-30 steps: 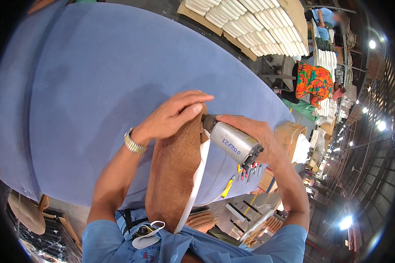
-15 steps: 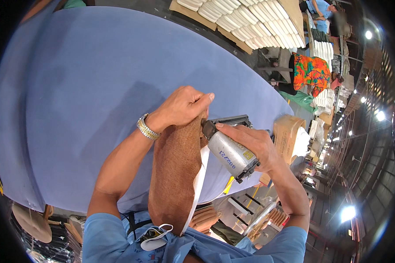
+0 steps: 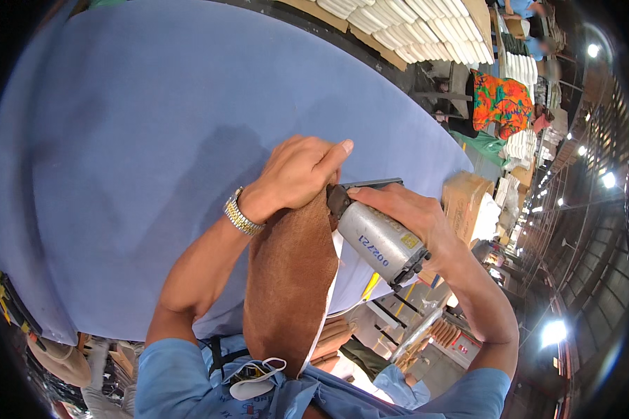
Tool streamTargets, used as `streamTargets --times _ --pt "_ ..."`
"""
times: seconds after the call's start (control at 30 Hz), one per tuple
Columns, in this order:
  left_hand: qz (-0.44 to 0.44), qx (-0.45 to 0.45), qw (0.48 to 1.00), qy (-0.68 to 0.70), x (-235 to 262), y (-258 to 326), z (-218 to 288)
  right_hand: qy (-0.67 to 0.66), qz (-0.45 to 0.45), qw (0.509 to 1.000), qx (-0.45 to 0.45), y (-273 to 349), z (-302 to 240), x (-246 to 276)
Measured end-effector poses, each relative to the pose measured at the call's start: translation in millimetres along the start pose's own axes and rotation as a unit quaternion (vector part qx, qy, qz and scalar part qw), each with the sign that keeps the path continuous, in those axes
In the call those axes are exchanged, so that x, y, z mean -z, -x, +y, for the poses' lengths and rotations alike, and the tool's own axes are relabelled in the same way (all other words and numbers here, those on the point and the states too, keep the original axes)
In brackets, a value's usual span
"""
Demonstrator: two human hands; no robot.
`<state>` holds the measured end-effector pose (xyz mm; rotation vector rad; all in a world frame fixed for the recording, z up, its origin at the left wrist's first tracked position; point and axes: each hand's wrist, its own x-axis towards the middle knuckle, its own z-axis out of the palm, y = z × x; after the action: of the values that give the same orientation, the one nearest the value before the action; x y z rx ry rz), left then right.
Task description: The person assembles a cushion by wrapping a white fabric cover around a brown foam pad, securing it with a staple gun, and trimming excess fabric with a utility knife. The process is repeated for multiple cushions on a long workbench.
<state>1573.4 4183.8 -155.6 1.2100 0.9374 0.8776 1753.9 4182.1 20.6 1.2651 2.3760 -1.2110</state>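
**Hands on cutter and brown sheet at the blue desk**

I see the right hand (image 3: pixel 405 209) wrapped around a grey cylindrical power cutter (image 3: pixel 379 241), whose side carries a small yellow sticker and blue writing. The left hand (image 3: pixel 297 171) is closed, pinching the top edge of a brown sheet (image 3: pixel 290 279) that hangs toward my chest. The cutter's blade is hidden behind the left hand and sheet, so I cannot make it out. A tan cardboard box (image 3: pixel 465 195) sits just beyond the desk's right edge. The blue desk (image 3: pixel 133 140) fills the upper left; stacked white pieces (image 3: pixel 405 31) and ceiling lights ring a dim workshop.
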Motion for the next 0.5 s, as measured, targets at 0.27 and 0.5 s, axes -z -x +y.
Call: streamTargets --times 0.27,0.5 --pt "-0.018 0.024 0.999 -0.043 1.3 -4.1 6.3 -0.001 0.002 1.0 0.008 -4.5 2.3 4.1" --pt "-0.015 0.018 0.999 -0.035 1.4 2.2 11.3 0.027 0.013 1.0 0.007 0.6 0.9 -0.5"
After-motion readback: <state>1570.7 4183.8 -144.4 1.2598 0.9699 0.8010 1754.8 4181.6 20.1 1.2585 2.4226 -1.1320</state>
